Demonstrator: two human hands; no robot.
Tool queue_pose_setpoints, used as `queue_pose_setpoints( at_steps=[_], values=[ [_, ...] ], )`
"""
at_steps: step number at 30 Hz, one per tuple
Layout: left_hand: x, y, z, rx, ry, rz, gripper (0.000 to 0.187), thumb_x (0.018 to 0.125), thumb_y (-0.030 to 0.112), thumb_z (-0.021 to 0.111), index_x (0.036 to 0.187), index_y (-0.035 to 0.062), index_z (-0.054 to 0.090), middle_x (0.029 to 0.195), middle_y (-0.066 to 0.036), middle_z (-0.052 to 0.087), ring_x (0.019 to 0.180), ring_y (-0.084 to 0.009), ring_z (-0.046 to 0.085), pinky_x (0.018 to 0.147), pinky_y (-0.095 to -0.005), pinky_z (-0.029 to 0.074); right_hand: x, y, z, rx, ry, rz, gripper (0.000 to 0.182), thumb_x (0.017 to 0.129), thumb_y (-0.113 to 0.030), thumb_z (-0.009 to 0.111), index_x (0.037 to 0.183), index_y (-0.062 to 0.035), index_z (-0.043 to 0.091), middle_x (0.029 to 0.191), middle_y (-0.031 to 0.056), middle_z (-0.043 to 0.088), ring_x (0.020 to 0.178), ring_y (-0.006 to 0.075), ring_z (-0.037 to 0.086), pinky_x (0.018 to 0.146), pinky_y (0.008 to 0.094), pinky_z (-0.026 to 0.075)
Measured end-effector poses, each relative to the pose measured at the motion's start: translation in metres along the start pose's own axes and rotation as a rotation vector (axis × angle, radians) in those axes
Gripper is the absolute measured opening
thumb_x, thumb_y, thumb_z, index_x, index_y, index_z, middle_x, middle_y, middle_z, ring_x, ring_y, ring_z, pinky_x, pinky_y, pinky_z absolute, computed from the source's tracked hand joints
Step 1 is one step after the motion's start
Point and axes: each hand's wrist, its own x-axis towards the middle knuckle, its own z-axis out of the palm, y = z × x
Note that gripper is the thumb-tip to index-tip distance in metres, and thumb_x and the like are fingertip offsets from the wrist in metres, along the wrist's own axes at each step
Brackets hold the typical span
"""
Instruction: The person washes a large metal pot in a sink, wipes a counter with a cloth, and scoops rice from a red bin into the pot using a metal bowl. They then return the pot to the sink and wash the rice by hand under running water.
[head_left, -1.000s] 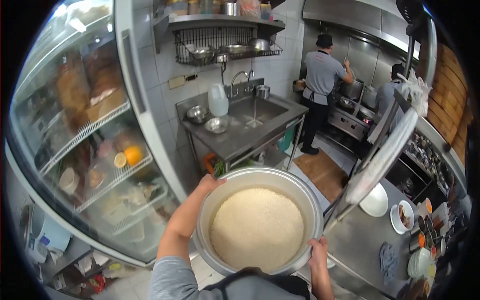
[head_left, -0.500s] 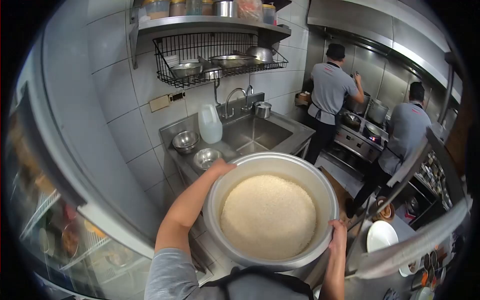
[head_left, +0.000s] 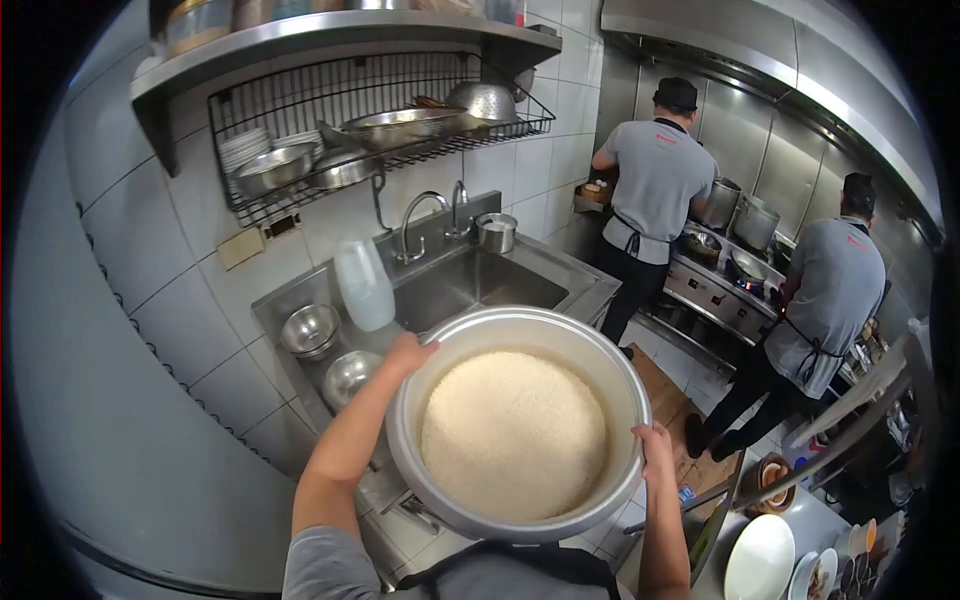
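Note:
A large round metal pot (head_left: 402,455) is held out in front of my body. White rice (head_left: 515,435) lies inside it, with a little cloudy liquid around its edge. My left hand (head_left: 408,353) grips the rim at the upper left. On the right side, my right hand (head_left: 655,447) has its fingers closed on the rim. The pot is close to the near edge of a steel sink (head_left: 480,285). Two metal bowls, one (head_left: 311,329) behind the other (head_left: 352,378), rest on the counter left of the sink, beside a translucent plastic jug (head_left: 365,285).
Two co-workers, one (head_left: 660,175) left of the other (head_left: 835,285), stand at a stove (head_left: 715,298) at the back right. A wire rack (head_left: 385,150) with bowls hangs above the sink. White plates, one large (head_left: 760,560), are on a counter at the lower right.
The view has moved forward, so the sink and rack look nearer. The glass-fronted shelves at the left have left the view. Both hands still hold the pot. The left co-worker's raised arm has come down.

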Motion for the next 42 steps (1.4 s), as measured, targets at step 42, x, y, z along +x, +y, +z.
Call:
queue_pose_setpoints(
  at_steps=[42],
  values=[
    [0.349,0.169,0.097,-0.221,0.850,-0.046,0.067,0.080,0.025,0.057,0.125,-0.0132,0.025,0.133,-0.032,0.020,0.124,-0.0405,0.025,0.099,-0.0422,0.029,0.572,-0.105,0.115,-1.633,0.092,-0.635,0.043,0.083,-0.014,0.042,0.125,-0.0062,0.035,0.101,0.0192,0.051,0.076,0.0339,0.062,0.063,0.0394,0.051]
  ],
)
